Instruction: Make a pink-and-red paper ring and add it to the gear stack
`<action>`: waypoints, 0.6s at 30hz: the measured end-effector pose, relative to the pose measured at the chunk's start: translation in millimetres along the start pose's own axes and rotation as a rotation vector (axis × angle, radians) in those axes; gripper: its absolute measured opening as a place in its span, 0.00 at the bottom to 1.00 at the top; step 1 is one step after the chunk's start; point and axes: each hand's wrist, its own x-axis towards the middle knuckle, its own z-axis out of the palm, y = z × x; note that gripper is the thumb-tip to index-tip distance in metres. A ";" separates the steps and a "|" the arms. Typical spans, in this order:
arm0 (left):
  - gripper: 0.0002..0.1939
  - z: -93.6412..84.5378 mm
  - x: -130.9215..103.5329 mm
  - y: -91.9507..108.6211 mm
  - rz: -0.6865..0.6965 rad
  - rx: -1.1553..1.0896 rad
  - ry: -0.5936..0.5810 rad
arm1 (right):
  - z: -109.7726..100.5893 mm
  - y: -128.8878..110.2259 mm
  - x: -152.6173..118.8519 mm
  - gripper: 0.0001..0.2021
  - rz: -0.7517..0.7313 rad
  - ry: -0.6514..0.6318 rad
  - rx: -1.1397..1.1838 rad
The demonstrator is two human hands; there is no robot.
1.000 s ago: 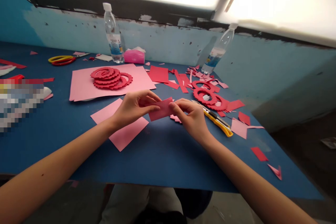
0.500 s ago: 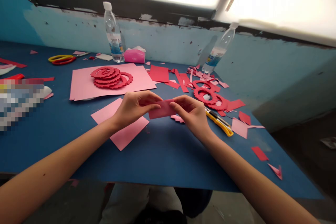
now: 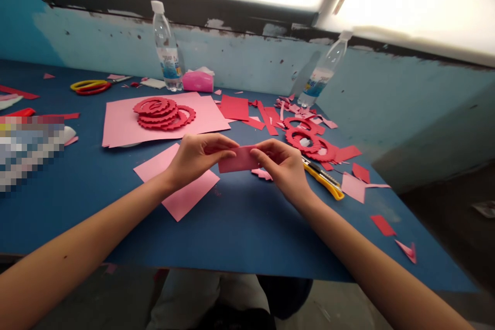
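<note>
Above the blue table, a small pink paper piece is pinched by both hands. My left hand grips its left end between thumb and fingers, and my right hand grips its right end. Below my left wrist lies a square pink sheet, partly covered by the forearm. A small jagged pink scrap rests beside my right hand. Behind the hands, scalloped red paper rings are piled on a larger pink sheet.
A yellow cutter and more red rings lie right of my right hand. Scissors, two bottles and a pink packet are toward the wall. Paper scraps litter the right side of the blue table.
</note>
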 end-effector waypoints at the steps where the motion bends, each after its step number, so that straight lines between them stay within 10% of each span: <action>1: 0.07 0.0 0.0 0.0 0.002 0.002 0.002 | -0.1 0.1 0.1 0.11 0.001 -0.002 0.004; 18: 0.06 0.3 -1.0 1.3 0.011 0.003 -0.001 | 0.2 0.8 -0.2 0.11 -0.006 -0.005 -0.008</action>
